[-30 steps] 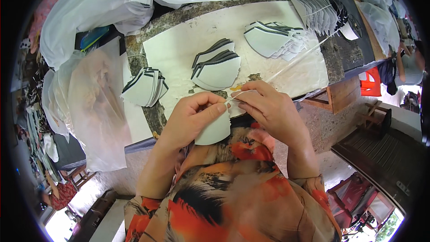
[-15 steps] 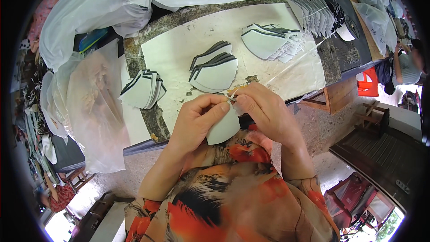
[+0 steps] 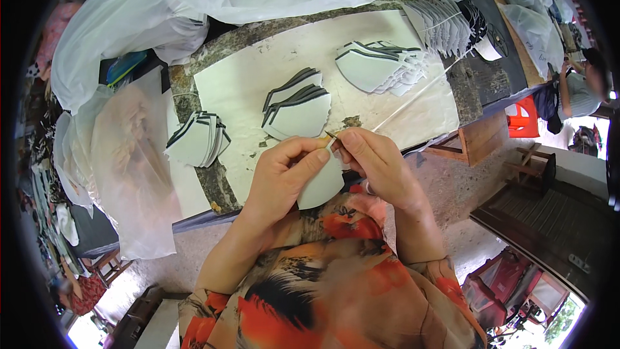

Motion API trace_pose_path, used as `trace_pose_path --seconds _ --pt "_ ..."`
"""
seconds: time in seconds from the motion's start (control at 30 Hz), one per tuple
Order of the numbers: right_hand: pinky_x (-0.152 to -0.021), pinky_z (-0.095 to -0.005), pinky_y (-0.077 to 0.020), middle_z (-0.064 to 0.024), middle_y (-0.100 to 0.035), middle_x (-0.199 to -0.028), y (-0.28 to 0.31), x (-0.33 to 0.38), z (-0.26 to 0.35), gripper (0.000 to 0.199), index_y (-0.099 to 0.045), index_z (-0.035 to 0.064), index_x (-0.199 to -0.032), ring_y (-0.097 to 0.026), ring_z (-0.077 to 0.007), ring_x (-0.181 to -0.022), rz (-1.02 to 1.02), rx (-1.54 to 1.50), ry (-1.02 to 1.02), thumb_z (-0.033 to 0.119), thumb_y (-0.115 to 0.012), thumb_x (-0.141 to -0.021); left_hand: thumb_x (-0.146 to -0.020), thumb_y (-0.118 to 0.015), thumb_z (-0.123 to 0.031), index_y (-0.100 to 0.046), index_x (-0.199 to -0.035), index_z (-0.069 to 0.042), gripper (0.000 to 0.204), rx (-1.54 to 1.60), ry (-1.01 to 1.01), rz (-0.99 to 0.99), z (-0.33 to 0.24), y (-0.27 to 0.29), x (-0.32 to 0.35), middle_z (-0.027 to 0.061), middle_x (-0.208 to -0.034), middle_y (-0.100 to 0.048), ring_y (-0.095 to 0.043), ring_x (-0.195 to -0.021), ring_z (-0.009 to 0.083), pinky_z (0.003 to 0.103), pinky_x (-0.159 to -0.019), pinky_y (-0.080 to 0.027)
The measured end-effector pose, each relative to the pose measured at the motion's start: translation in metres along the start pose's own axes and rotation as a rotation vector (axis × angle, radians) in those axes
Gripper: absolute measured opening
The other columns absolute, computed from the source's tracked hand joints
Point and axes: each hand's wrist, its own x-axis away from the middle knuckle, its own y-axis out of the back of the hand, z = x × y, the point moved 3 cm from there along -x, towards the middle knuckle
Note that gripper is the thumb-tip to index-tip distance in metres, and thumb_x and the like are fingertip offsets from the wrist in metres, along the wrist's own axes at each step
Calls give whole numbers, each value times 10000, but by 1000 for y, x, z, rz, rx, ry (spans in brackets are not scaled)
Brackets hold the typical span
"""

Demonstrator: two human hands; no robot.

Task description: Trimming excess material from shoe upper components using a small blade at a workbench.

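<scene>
My left hand (image 3: 284, 174) grips a pale curved cut piece (image 3: 321, 186) by its upper edge, held over my lap at the table's near edge. My right hand (image 3: 374, 161) pinches a thin pointed stick (image 3: 330, 135) at the top of that piece, right against my left thumb. A fine clear strand (image 3: 413, 97) runs from my hands up to the far right. On the white sheet (image 3: 245, 84) just beyond my hands lies a stack of similar dark-edged pieces (image 3: 296, 106).
Another stack (image 3: 197, 139) sits at the table's left, a fanned pile (image 3: 381, 64) at the right, and grey pieces (image 3: 442, 22) further back. Clear plastic bags (image 3: 194, 0) crowd the far and left sides. A red stool (image 3: 522, 116) and another person (image 3: 581, 87) are at the right.
My hands and the pale piece have shifted only slightly; the fingers keep working at its top edge with the stick.
</scene>
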Motion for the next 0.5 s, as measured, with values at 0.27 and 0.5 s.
trace_pose_path --seconds 0.27,0.5 --pt "-548 -221 -282 66 -450 -717 5 -5 -4 387 -616 51 -874 -340 -42 -632 14 -77 -48 323 -485 -1116 -995 -712 -147 -730 -1104 6 189 -8 21 5 -4 -2 -3 -7 -916 -692 -586 -820 47 222 -728 -490" --pt "-575 -189 -328 61 -516 -754 12 -4 9 275 -688 8 -1021 -414 -21 -668 -91 -98 -55 275 -627 -1039 -984 -715 -128 -736 -1080 4 165 25 27 13 -6 0 -2 4 -898 -685 -592 -818 53 234 -733 -493"
